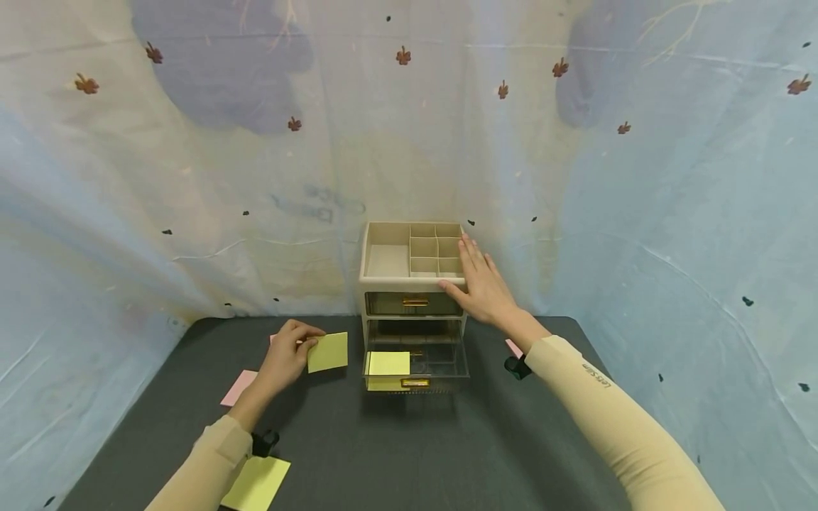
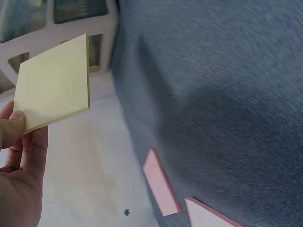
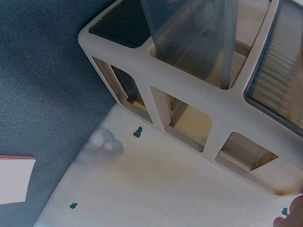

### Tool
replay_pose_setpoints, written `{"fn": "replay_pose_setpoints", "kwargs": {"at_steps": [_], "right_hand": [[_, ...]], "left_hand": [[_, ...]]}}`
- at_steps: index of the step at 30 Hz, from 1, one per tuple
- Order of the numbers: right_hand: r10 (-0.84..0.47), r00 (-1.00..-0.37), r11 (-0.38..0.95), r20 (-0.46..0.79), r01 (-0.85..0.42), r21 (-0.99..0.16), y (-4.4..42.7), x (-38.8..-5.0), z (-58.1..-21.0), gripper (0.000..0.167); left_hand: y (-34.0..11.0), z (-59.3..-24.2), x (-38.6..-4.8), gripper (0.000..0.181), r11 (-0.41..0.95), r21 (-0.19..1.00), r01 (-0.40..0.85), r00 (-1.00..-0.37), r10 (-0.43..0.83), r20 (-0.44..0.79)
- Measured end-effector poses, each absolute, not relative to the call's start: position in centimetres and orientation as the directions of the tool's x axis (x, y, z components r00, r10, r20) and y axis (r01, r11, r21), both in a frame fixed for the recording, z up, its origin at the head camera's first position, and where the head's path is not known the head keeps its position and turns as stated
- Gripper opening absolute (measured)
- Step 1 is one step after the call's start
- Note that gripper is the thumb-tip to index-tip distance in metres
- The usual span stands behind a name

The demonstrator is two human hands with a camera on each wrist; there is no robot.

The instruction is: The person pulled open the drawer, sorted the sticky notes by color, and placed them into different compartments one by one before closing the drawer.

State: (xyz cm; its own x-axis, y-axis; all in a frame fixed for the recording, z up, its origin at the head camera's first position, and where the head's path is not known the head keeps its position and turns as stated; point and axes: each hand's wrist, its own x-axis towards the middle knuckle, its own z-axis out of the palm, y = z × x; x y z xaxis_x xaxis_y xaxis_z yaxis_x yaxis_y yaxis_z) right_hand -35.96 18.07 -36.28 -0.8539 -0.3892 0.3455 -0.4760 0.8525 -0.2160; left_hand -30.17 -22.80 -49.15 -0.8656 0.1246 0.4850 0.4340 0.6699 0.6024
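My left hand point(image 1: 281, 358) pinches a yellow sticky note pad point(image 1: 329, 352) by its edge, raised above the table left of a cream drawer organizer point(image 1: 414, 282). In the left wrist view, the thumb lies on the face of the pad point(image 2: 54, 85). The organizer's middle drawer point(image 1: 441, 365), clear with a gold handle, is pulled out, and another yellow pad point(image 1: 389, 363) sits in its left part. My right hand point(image 1: 487, 287) rests with extended fingers on the organizer's top right edge; only its fingertips point(image 3: 289, 215) show in the right wrist view.
Pink sticky note pads point(image 1: 239, 388) lie to the left, one partly behind my left hand. Another pink pad point(image 1: 513, 348) lies right, partly behind my forearm. A yellow pad point(image 1: 257, 484) is at the front left. A patterned curtain point(image 1: 409, 142) hangs behind the dark table point(image 1: 409, 454).
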Motion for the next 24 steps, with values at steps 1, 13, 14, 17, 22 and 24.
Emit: {"fn": "replay_pose_setpoints", "kwargs": {"at_steps": [1, 13, 14, 17, 22, 24], "right_hand": [[-0.389, -0.855, 0.853, 0.344, -0.475, -0.216, 18.1, -36.0, -36.3, 0.096], [-0.386, -0.853, 0.85, 0.351, -0.476, -0.225, 18.1, -35.8, -36.3, 0.095], [-0.386, -0.853, 0.85, 0.351, -0.476, -0.224, 18.1, -35.8, -36.3, 0.095], [-0.387, -0.851, 0.849, 0.355, -0.479, -0.222, 18.1, -35.8, -36.3, 0.095], [-0.392, -0.846, 0.847, 0.362, -0.485, -0.218, 18.1, -35.8, -36.2, 0.095], [-0.392, -0.846, 0.847, 0.362, -0.485, -0.217, 18.1, -35.8, -36.2, 0.095]], "left_hand": [[-22.7, -48.9, -30.0, 0.02, 0.667, 0.603, 0.437, -0.861, 0.117, 0.495], [-22.1, -45.6, -28.6, 0.018, 0.655, 0.617, 0.436, -0.826, 0.018, 0.564], [-22.1, -45.4, -28.5, 0.018, 0.649, 0.625, 0.433, -0.825, 0.007, 0.565], [-21.9, -44.8, -28.3, 0.017, 0.631, 0.644, 0.432, -0.82, -0.022, 0.572], [-21.4, -43.9, -28.0, 0.017, 0.574, 0.685, 0.449, -0.807, -0.069, 0.587], [-21.1, -43.6, -27.8, 0.016, 0.546, 0.703, 0.456, -0.804, -0.086, 0.589]]}}
